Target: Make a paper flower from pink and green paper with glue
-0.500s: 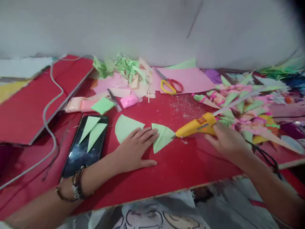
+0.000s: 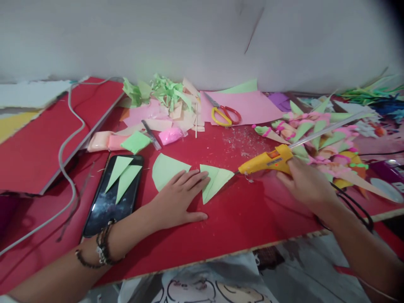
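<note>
My left hand [image 2: 176,200] lies flat with its fingers spread, the fingertips resting on the left edge of a creased green paper wedge [image 2: 216,181]. Partly under the same hand is a larger green paper piece [image 2: 167,168]. My right hand [image 2: 311,183] is wrapped round the handle of a yellow glue gun [image 2: 263,163], whose nozzle points left at the wedge's right corner. A clear glue stick [image 2: 325,130] juts from the back of the gun. Two narrow green triangles [image 2: 128,181] lie on a black phone [image 2: 110,210] at the left.
Scissors [image 2: 222,115] lie on pink paper [image 2: 252,105] at the back, beside paper scraps [image 2: 172,92]. Clay packets [image 2: 135,142] and a cutter [image 2: 151,134] are at the back left. Paper cones [image 2: 322,134] pile up at the right. A grey cable [image 2: 63,155] crosses the left side.
The glue gun in my right hand has moved slightly right and up. The wedge's right side now shows a straight edge where it was curved. My left hand has stayed put.
</note>
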The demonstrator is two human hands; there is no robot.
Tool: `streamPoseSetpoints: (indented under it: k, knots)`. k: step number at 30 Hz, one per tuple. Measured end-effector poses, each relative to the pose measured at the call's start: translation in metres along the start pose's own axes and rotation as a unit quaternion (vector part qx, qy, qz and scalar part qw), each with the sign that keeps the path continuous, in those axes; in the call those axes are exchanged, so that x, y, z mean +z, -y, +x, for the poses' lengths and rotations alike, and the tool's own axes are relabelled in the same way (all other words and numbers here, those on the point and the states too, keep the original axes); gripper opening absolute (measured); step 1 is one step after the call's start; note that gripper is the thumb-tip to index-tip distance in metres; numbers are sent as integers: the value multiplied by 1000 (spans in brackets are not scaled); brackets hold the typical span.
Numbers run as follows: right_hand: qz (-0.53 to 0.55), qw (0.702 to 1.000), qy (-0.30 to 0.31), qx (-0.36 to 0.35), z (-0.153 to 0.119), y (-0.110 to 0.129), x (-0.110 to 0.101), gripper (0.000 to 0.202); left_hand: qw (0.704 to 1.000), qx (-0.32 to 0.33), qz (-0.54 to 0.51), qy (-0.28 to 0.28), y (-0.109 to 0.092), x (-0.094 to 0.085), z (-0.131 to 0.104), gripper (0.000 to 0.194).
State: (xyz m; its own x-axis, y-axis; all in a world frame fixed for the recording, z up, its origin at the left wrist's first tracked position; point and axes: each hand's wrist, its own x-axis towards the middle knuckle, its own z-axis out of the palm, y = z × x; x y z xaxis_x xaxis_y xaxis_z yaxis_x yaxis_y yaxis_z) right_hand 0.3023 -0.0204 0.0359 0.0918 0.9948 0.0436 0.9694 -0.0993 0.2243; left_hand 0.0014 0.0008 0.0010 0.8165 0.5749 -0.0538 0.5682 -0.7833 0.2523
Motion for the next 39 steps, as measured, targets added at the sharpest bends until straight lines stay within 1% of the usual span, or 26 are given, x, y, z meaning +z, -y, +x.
streamPoseSetpoints:
  k: [2,5,8,10,13,15,18,25,29,34,39]
  knots:
    - [22,999,-24,22,1,-1,1,12,1000,-1,0,-1,0,0,0,77]
    - [88,992,-69,51,1,1,-2,30,1000,0,2,-5,0,0,0,76]
    - [139,985,-87,49,-2,6,-7,38,1000,2,4,-5,0,0,0,73]
    - [146,985,-87,29,-4,9,-8,37,1000,3,5,-6,0,0,0,72]
    - [129,987,-100,-11,-6,12,-5,33,1000,5,4,-13,1,1,-1,72]
    - [108,987,-114,-38,-6,12,-2,27,1000,9,2,-19,1,1,-1,72]
    - [75,988,-116,-66,-5,11,3,18,1000,12,0,-20,0,0,-1,72]
    - [11,996,-72,-58,-4,8,3,12,1000,6,1,-10,0,0,0,73]
    - [-10,997,-66,-47,-4,8,1,14,1000,5,3,-6,0,0,0,73]
    - [4,998,-52,-45,-5,7,-3,16,1000,4,1,-9,0,-1,-1,72]
    - [35,994,-78,-74,-6,10,0,14,1000,4,2,-2,0,-1,-1,73]
